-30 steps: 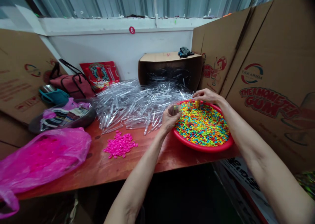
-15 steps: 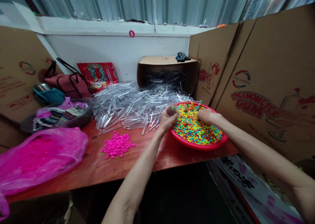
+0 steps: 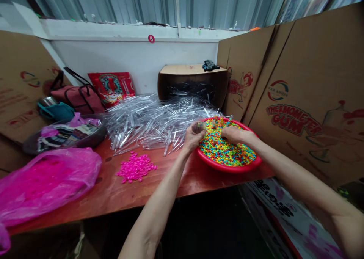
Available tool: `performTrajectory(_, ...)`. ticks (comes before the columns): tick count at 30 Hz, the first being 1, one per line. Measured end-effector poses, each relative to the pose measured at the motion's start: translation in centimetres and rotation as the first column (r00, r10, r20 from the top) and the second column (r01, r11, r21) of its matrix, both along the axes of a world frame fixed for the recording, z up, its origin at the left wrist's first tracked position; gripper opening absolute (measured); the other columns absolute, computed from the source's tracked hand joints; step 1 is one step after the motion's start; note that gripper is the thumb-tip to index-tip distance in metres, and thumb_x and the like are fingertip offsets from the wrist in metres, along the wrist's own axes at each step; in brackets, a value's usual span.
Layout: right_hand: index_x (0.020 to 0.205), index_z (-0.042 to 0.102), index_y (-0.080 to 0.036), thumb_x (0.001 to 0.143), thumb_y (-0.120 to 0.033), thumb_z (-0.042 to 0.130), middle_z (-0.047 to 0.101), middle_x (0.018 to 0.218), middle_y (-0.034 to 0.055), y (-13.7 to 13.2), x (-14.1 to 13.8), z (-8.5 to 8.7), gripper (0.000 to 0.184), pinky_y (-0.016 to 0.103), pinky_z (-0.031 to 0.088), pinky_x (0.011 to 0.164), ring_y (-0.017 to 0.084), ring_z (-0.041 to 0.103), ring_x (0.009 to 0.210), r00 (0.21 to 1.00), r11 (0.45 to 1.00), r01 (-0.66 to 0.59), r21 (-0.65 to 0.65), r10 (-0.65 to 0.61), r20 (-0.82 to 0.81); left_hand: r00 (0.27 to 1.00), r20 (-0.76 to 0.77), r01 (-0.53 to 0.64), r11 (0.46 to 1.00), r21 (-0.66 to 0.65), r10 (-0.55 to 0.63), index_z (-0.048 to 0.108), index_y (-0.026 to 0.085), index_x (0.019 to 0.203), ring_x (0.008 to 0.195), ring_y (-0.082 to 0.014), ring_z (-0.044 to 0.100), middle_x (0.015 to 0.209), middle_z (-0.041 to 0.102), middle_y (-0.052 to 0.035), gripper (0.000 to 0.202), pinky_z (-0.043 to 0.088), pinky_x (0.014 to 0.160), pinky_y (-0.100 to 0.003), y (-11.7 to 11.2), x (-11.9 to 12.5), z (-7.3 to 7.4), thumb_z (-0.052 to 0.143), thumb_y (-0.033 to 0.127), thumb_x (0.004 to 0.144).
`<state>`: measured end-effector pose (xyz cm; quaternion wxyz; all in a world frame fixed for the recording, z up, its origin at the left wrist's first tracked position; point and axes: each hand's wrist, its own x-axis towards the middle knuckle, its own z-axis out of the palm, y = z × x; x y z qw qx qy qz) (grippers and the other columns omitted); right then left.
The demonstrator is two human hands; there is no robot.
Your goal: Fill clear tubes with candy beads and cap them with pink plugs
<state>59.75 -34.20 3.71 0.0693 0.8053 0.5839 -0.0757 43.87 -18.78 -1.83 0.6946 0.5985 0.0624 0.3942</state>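
Observation:
At the left rim of the red basin (image 3: 231,169), my left hand (image 3: 193,135) is closed around what look like clear plastic tubes (image 3: 199,127), seen nearly end on. Small multicoloured candies (image 3: 227,153) fill the basin. My right hand (image 3: 233,134) reaches in from the right, its fingers curled and pointing down into the candies; the fingertips are hidden, and so is anything between them. Behind my right hand, several tubes with candies in them (image 3: 220,121) stick up from the heap.
Behind the basin lies a wide pile of clear tubes (image 3: 142,122), spilling from a cardboard box (image 3: 193,70). Pink caps (image 3: 136,167) are heaped on the red table (image 3: 113,194), beside a pink plastic bag (image 3: 51,179). Large cartons (image 3: 301,77) wall the right side.
My right hand has moved a little left across the candies, closer to my left hand. My left hand stays at the basin's left rim.

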Motion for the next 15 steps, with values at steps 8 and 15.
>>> performTrajectory(8,0.099,0.075,-0.018,0.083,-0.051,0.070,0.066,0.080,0.0014,-1.5,2.3,3.1,0.036,0.028,0.040,0.062,0.014,0.053,0.068,0.841,0.963,0.006,0.271,0.142,-0.522,1.000,0.017,-0.007,1.000,0.001,0.007,0.065,0.017,0.075,0.069,-0.0132,0.061,0.072,0.067,0.0001,0.033,0.053,0.073,-0.028,0.0,0.1,0.1,0.091,0.031,0.061)
performTrajectory(15,0.093,0.077,-0.017,0.081,-0.049,0.074,0.068,0.078,0.0015,-1.9,3.0,2.3,0.034,0.028,0.040,0.064,0.015,0.054,0.069,0.841,0.979,0.006,0.202,0.104,-0.531,1.000,0.028,-0.006,1.000,0.012,0.006,0.064,0.017,0.074,0.070,-0.0139,0.061,0.073,0.067,-0.0007,0.032,0.052,0.073,-0.028,-0.2,-0.2,0.3,0.091,0.031,0.064)
